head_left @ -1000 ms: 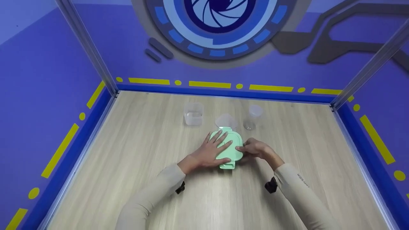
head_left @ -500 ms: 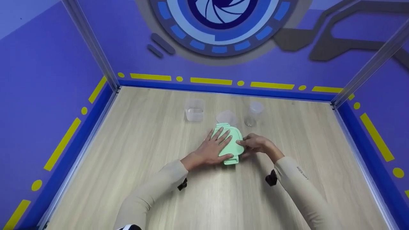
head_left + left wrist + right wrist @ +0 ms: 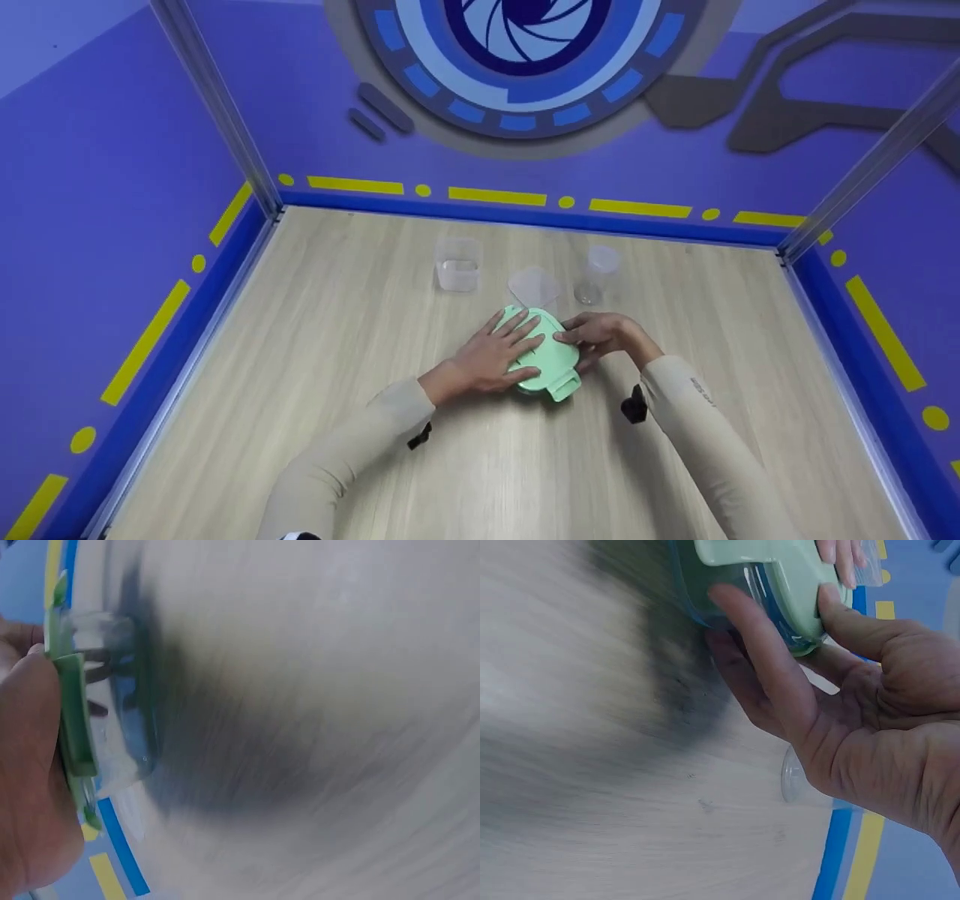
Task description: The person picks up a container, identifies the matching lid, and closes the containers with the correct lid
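Square clear tub [image 3: 457, 265] far left on table [image 3: 300, 390]. Left hand [image 3: 501, 354] flat, fingers spread, presses green lid [image 3: 551, 356] of clear box [image 3: 124, 701] at table centre. Right hand [image 3: 602, 337] grips box's right edge, thumb on lid. Clear cup [image 3: 595, 271] behind.

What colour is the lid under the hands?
Pale mint green; the lid sits on a clear container, and it shows best in the head view.
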Action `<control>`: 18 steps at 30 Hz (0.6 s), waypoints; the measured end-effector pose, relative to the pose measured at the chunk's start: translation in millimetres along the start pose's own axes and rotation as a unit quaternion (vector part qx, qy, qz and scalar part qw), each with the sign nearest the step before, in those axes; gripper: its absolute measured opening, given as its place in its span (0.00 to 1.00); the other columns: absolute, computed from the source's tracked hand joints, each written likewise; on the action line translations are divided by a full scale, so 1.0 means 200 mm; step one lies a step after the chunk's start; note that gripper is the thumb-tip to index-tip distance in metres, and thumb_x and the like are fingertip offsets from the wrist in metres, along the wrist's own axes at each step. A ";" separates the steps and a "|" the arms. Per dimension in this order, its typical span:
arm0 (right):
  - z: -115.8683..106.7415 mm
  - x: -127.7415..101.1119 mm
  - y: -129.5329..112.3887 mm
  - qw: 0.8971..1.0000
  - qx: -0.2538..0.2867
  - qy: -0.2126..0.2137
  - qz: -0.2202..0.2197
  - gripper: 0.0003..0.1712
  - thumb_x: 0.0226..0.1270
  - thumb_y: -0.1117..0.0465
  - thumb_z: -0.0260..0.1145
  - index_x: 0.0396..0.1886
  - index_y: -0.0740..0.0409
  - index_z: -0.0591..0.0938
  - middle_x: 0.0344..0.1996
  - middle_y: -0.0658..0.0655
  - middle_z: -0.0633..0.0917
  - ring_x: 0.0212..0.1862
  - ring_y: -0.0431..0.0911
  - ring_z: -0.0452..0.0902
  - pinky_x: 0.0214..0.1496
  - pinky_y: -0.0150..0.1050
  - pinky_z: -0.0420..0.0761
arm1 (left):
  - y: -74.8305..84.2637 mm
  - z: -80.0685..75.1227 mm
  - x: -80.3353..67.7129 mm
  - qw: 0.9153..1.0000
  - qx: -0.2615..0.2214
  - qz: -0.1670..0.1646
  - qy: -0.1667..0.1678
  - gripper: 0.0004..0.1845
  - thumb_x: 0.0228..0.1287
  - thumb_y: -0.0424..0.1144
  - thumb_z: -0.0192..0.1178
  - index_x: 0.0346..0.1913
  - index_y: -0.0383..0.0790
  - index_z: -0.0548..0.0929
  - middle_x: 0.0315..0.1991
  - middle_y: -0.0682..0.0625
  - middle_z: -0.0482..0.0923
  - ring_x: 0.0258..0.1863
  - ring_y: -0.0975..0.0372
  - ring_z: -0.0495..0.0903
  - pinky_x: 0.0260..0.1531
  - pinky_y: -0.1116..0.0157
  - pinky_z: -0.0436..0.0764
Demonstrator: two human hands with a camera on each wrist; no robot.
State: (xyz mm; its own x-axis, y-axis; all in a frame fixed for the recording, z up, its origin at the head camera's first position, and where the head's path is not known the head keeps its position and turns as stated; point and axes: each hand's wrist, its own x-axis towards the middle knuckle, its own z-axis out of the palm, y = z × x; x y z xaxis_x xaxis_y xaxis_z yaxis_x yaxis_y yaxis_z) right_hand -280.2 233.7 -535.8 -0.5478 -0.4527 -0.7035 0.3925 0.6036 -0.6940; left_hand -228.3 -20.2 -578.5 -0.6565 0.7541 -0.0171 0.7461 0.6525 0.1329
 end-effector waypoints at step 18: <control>0.34 -0.08 0.20 0.949 0.105 0.261 -0.144 0.36 0.75 0.61 0.64 0.76 0.67 0.61 0.66 0.75 0.71 0.56 0.52 0.80 0.48 0.41 0.85 | 0.08 0.04 0.00 0.997 0.001 -0.064 0.050 0.39 0.79 0.64 0.39 0.82 0.46 0.55 0.84 0.47 0.49 0.84 0.52 0.47 0.81 0.45 0.50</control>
State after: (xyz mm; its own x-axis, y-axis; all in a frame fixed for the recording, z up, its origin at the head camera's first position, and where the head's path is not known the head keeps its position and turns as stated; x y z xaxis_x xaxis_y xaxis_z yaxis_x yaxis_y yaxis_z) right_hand -205.7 221.0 -563.9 -0.9242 -0.1593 -0.3470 0.2799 0.3356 -0.8995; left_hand -215.0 -8.4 -583.4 -0.7545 0.6531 0.0647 0.6551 0.7435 0.1339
